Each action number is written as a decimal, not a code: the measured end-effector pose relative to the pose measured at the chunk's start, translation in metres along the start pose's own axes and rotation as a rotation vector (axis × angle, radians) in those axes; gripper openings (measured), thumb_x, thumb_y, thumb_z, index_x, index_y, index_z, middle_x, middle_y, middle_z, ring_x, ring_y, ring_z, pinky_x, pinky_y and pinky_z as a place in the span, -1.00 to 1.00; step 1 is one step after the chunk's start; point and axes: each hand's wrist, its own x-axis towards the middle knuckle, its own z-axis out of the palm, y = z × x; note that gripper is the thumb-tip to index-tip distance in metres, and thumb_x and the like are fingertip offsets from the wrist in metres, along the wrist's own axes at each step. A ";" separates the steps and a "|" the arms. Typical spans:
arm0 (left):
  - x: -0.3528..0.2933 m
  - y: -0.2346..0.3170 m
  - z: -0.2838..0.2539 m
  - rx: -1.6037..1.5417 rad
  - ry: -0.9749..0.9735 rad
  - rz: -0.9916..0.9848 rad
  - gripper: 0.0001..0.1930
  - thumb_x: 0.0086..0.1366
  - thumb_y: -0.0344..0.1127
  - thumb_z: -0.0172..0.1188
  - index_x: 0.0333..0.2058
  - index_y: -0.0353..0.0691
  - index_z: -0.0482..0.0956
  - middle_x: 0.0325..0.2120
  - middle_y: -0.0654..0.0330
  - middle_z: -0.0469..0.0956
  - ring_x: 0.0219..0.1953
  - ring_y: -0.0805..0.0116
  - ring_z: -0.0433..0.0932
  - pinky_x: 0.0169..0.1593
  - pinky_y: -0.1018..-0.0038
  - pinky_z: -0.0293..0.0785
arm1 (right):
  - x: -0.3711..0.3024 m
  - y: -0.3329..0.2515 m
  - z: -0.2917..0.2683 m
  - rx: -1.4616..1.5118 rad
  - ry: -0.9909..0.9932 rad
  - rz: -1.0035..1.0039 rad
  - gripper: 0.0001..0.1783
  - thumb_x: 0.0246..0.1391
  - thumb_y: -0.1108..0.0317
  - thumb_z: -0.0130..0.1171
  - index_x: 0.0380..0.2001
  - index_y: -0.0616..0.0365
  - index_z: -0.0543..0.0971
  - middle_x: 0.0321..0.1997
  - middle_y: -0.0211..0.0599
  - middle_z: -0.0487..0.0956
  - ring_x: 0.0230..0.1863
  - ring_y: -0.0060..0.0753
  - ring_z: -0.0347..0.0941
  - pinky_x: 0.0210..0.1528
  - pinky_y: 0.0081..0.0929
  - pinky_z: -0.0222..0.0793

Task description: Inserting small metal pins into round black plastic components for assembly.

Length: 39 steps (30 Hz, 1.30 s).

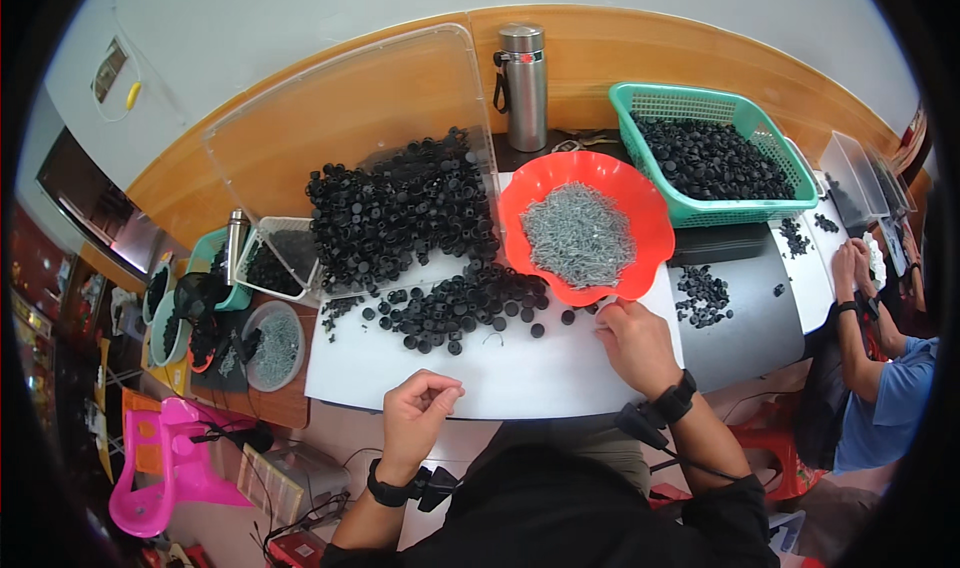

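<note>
My left hand (pixel 418 416) hovers over the near edge of the white work surface (pixel 520 380), its fingers curled and thumb pressed against them; whatever it might hold is hidden. At the near rim of the red scalloped bowl (pixel 650 243), my right hand (pixel 640 344) has its fingertips pinched together, with nothing I can make out between them. That bowl holds a heap of silver screws (pixel 580 236). Just left of the right fingertips lie loose round black plastic caps (pixel 470 308), spreading from a larger pile (pixel 400 208) in a clear tipped-up bin (pixel 470 78).
Behind stand a steel flask (pixel 525 88) and a green basket (pixel 690 211) of black parts. A co-worker (pixel 890 388) sits at the right, hands at the table. At left are a tub of screws (pixel 275 346), more baskets and a pink plastic chair (pixel 175 458).
</note>
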 end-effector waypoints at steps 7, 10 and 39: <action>0.021 -0.014 -0.006 0.291 0.169 0.226 -0.91 0.15 -0.54 0.17 -0.34 -0.39 0.54 -0.46 0.25 0.52 -0.52 0.64 0.40 -0.47 0.71 0.31 | -0.001 -0.002 -0.001 -0.094 -0.123 0.029 -0.85 -0.18 0.44 0.23 -0.52 0.21 0.46 -0.42 -0.13 0.47 -0.33 -0.08 0.45 -0.36 -0.20 0.38; 0.032 -0.006 0.003 0.474 0.202 0.218 -0.87 0.08 -0.50 0.21 -0.35 -0.34 0.54 -0.55 0.20 0.47 -0.60 0.49 0.41 -0.49 0.58 0.31 | -0.005 -0.006 0.000 -0.074 -0.025 0.007 -0.86 -0.18 0.45 0.22 -0.56 0.20 0.44 -0.48 -0.15 0.46 -0.37 -0.04 0.44 -0.38 -0.19 0.36; 0.045 0.003 0.025 0.743 0.128 0.570 -0.88 0.03 -0.51 0.24 -0.40 -0.31 0.54 -0.51 0.14 0.44 -0.54 0.25 0.44 -0.49 0.45 0.37 | -0.021 -0.026 -0.005 0.367 0.114 -0.101 -0.88 -0.18 0.64 0.14 -0.48 0.26 0.50 -0.46 -0.15 0.41 -0.44 -0.07 0.41 -0.42 -0.29 0.36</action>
